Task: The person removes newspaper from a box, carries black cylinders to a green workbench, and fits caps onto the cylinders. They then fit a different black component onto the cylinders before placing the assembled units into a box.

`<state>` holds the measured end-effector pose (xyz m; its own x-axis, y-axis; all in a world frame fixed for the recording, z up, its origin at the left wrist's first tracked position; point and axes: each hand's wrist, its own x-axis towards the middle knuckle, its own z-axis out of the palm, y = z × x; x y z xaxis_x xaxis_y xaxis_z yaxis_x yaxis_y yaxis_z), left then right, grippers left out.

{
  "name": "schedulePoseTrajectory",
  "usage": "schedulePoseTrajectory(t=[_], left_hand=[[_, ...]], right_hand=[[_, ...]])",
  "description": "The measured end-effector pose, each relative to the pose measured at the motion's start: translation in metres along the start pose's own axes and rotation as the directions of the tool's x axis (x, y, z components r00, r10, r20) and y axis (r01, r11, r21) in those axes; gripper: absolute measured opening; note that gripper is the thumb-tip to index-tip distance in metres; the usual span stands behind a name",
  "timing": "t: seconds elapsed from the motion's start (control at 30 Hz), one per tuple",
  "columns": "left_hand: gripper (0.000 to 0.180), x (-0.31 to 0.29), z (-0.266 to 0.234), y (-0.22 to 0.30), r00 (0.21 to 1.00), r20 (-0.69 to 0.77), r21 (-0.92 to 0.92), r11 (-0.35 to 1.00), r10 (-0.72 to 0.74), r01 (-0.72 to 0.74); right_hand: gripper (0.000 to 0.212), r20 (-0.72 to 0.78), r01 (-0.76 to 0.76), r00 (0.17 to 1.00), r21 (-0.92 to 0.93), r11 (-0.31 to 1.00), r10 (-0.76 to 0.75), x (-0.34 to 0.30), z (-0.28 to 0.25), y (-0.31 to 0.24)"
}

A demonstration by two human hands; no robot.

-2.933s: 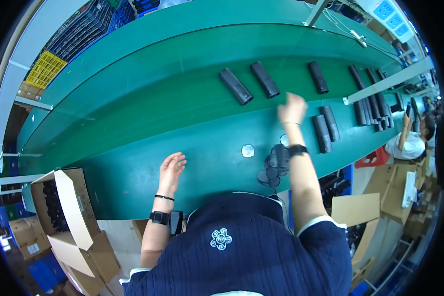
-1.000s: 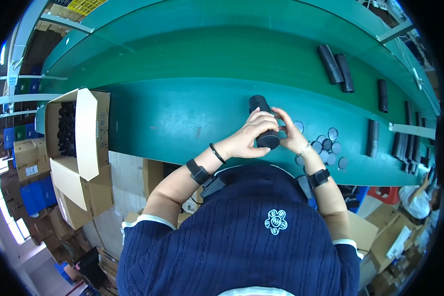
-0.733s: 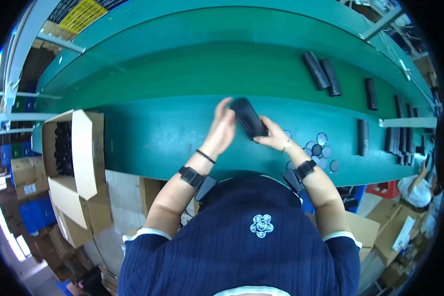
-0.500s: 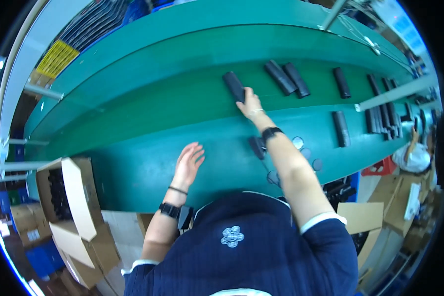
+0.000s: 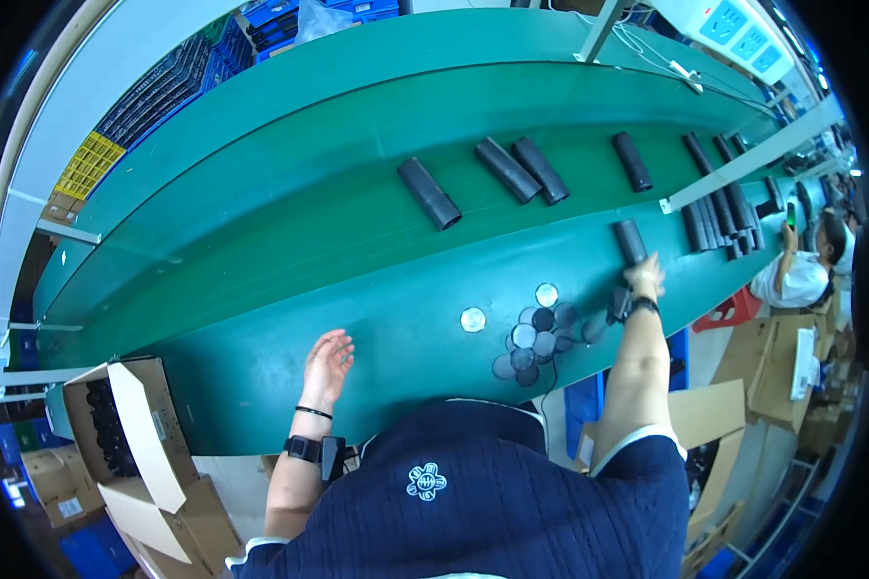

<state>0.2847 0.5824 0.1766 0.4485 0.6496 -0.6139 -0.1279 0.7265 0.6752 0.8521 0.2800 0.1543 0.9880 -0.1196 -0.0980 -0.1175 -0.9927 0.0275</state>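
Observation:
My right hand reaches out to the right over the green bench. Its thumb and fingers straddle the near end of a black tube, covering that end. My left hand hovers above the near left of the bench, holding nothing, its fingers loosely bent and apart. Between the hands, nearer the right one, lies a loose cluster of thin round discs, some clear and some dark. One pale disc sits apart to their left. Farther back, a black tube lies alone on the darker green strip.
More black tubes lie along the strip, with a pile of tubes at the right by a metal post. An open carton of dark parts stands at the left edge. Another person is at far right.
My right hand has let go of the tube on the strip and moved right and nearer, to another tube. The view has shifted, bringing the discs into sight. My left hand remains empty.

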Motion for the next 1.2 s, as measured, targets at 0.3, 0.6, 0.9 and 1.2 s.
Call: schedulePoseTrajectory(t=[0.3,0.6,0.9,1.2], left_hand=[[0.039,0.002,0.079,-0.005,0.924,0.380,0.255,0.958,0.029,-0.135],[0.071,-0.025,0.073,0.008,0.796,0.564,0.413,0.759,0.221,-0.504],[0.069,-0.027,0.034,-0.009,0.738,0.635,0.578,0.492,0.229,-0.651],[0.076,-0.017,0.040,-0.029,0.719,0.643,0.524,0.533,0.264,-0.664]], right_hand=[[0.087,0.136,0.400,0.291,0.882,0.250,-0.947,-0.211,-0.004,-0.055],[0.047,0.190,-0.042,-0.104,0.980,0.195,-0.976,-0.327,-0.018,-0.136],[0.034,0.250,-0.139,-0.231,0.948,0.286,-0.940,-0.370,-0.031,-0.146],[0.030,0.227,-0.061,-0.133,0.970,0.237,-0.965,-0.379,-0.025,-0.135]])
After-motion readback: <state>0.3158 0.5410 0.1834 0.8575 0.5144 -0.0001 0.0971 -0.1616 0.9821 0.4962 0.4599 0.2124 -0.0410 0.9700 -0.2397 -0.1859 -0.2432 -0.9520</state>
